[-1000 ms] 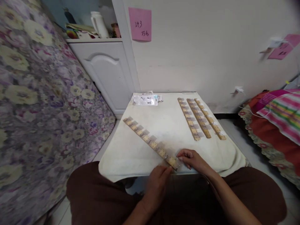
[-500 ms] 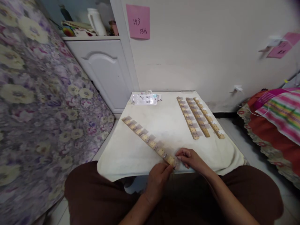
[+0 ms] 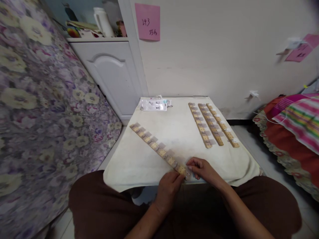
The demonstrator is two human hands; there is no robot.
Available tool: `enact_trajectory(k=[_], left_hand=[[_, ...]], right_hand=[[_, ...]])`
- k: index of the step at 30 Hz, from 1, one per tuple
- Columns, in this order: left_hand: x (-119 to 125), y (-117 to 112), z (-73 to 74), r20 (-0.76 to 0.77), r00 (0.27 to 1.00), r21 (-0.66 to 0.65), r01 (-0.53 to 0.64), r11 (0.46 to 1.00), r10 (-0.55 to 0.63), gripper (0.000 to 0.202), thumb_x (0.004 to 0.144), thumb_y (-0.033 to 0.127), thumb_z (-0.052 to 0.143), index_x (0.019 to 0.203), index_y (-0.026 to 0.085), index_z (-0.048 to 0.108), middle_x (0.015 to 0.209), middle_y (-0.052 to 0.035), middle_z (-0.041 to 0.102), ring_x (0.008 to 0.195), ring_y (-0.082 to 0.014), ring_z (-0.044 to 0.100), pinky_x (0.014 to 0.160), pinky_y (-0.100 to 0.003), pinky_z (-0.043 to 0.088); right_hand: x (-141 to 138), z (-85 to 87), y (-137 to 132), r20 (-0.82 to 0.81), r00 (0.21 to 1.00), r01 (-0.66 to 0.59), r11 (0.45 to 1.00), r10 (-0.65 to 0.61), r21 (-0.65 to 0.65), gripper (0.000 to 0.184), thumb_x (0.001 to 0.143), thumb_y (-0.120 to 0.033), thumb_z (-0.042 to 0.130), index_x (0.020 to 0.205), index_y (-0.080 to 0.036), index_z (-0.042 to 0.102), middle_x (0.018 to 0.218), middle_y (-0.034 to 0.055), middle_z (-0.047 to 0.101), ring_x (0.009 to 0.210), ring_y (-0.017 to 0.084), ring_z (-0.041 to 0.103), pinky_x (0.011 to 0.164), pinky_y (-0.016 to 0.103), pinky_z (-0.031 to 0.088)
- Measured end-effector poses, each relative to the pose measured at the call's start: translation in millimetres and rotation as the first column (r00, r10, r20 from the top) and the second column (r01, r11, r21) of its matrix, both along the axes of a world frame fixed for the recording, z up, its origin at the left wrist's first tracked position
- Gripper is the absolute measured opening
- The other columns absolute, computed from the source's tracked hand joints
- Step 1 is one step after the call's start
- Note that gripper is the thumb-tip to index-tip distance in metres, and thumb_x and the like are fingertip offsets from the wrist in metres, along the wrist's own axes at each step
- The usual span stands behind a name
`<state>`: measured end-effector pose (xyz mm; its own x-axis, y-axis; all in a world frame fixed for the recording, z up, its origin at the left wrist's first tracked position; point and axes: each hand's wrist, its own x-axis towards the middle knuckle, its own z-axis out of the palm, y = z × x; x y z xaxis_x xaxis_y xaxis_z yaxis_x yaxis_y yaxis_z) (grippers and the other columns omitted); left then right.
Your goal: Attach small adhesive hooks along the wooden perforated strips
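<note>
A long wooden strip (image 3: 161, 153) with small metal fittings and clear plastic tabs along it lies slantwise on the cloth-covered table, its near end at the front edge. My left hand (image 3: 168, 186) is closed on that near end, thumb and fingers gripping its lower side. At the same end, on the other side, my right hand (image 3: 203, 169) has its fingertips pinched together beside the last clear tab (image 3: 189, 175). Whatever is between those fingertips is too small and see-through to make out.
Three similar strips lie side by side at the right: a left one (image 3: 199, 124), a middle one (image 3: 210, 124) and a right one (image 3: 223, 125). A clear package with small metal parts (image 3: 153, 105) rests at the table's back left. A flowered curtain (image 3: 47, 132) hangs at left.
The view has shifted very slightly. Both hands stay at the strip's near end, with only a small movement of the fingers.
</note>
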<state>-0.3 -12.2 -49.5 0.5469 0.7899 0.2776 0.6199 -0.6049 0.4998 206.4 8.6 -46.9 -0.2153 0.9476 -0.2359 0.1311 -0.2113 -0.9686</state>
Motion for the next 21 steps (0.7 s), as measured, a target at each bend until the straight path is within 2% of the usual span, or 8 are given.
enact_trajectory(k=[3, 8, 12, 17, 21], left_hand=[[0.5, 0.8, 1.2, 0.034, 0.999, 0.035, 0.007, 0.999, -0.008, 0.026, 0.093, 0.025, 0.042, 0.106, 0.026, 0.064, 0.091, -0.0051, 0.066, 0.082, -0.0191, 0.057, 0.073, -0.029, 0.041], [1.0, 1.3, -0.3, -0.018, 1.0, 0.098, 0.006, 0.995, -0.004, 0.024, 0.092, 0.024, 0.043, 0.104, 0.024, 0.064, 0.088, -0.0051, 0.066, 0.079, -0.0196, 0.057, 0.069, -0.029, 0.04], [1.5, 1.6, 0.7, -0.029, 1.0, 0.104, 0.0, 0.995, 0.003, 0.024, 0.092, 0.025, 0.043, 0.102, 0.025, 0.064, 0.088, -0.0049, 0.067, 0.078, -0.0194, 0.057, 0.068, -0.028, 0.039], [2.2, 1.7, 4.5, -0.127, 0.992, 0.095, 0.007, 0.995, 0.005, 0.027, 0.094, 0.027, 0.039, 0.103, 0.025, 0.064, 0.09, -0.0043, 0.068, 0.08, -0.0196, 0.058, 0.07, -0.029, 0.04], [2.1, 1.6, 3.7, -0.091, 0.996, 0.084, 0.007, 0.996, 0.001, 0.026, 0.093, 0.025, 0.04, 0.103, 0.024, 0.064, 0.089, -0.0057, 0.068, 0.08, -0.0201, 0.059, 0.07, -0.03, 0.041]], right_hand=[[-0.3, 0.1, -0.8, -0.005, 1.0, -0.003, 1.0, 0.003, 0.006, 0.029, 0.077, -0.042, 0.061, 0.091, -0.017, 0.057, 0.065, -0.0068, 0.049, 0.043, 0.004, 0.043, 0.042, 0.019, 0.036], [-1.4, 0.7, -1.7, 0.03, 1.0, 0.009, 1.0, -0.009, 0.008, 0.031, 0.073, -0.041, 0.065, 0.092, -0.018, 0.058, 0.067, -0.0047, 0.054, 0.048, 0.006, 0.045, 0.043, 0.02, 0.037], [-1.6, 0.4, -2.0, 0.073, 0.997, 0.02, 1.0, -0.02, -0.003, 0.034, 0.069, -0.039, 0.07, 0.093, -0.018, 0.059, 0.067, -0.0044, 0.054, 0.049, 0.007, 0.046, 0.043, 0.019, 0.036], [-2.5, 0.0, -2.7, 0.088, 0.996, 0.027, 1.0, -0.028, 0.012, 0.031, 0.07, -0.036, 0.069, 0.094, -0.018, 0.059, 0.068, -0.0042, 0.053, 0.05, 0.007, 0.045, 0.045, 0.02, 0.035], [-3.0, -1.4, -3.0, 0.101, 0.994, 0.039, 0.999, -0.042, 0.032, 0.031, 0.069, -0.033, 0.07, 0.094, -0.018, 0.06, 0.068, -0.0044, 0.052, 0.053, 0.007, 0.043, 0.046, 0.02, 0.033]])
